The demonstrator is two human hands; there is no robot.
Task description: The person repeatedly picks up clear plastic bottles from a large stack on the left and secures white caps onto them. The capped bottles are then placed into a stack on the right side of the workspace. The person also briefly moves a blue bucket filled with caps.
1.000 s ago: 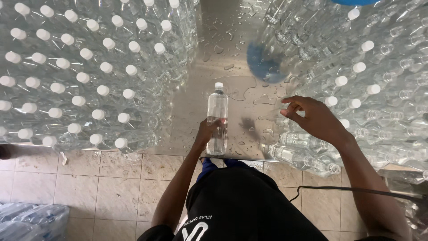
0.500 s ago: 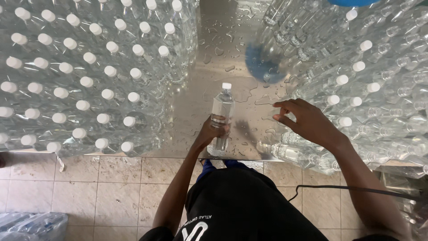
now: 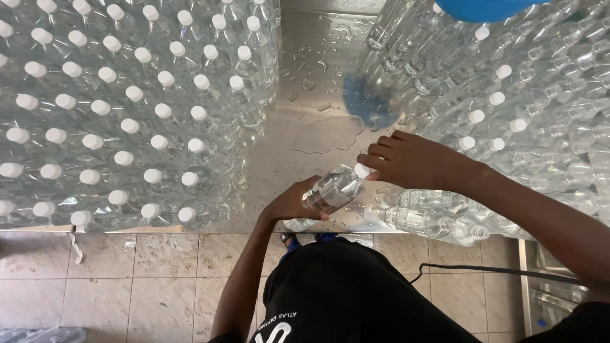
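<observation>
Gleaming with scattered drops and a shallow puddle (image 3: pixel 327 134), the steel table (image 3: pixel 298 76) ran as a bare lane from six o'clock up to twelve o'clock between two masses of clear bottles. At nine o'clock stood the capped bottles (image 3: pixel 127 108), upright in close rows with white caps, reaching the table's near edge. At three o'clock lay the uncapped bottles (image 3: pixel 540 114), stacked and mostly open-necked, a few with white caps, and some lying on their sides at the near edge. A blue round shape (image 3: pixel 372 101) showed through the plastic at one o'clock. Below the table edge, beige floor tiles (image 3: pixel 127 273) spread toward seven o'clock, and a black cable (image 3: pixel 495 270) crossed the floor at five o'clock.

Near the table's front edge, at the centre of the lane, the left hand (image 3: pixel 292 203) was wrapped around the lower body of a water bottle (image 3: pixel 333 189), which was tilted with its neck toward two o'clock. The right hand (image 3: pixel 413 160) had its fingertips closed on that bottle's white cap (image 3: pixel 363 170). Open steel remained only in the lane toward twelve o'clock; bottles crowded both sides.
</observation>
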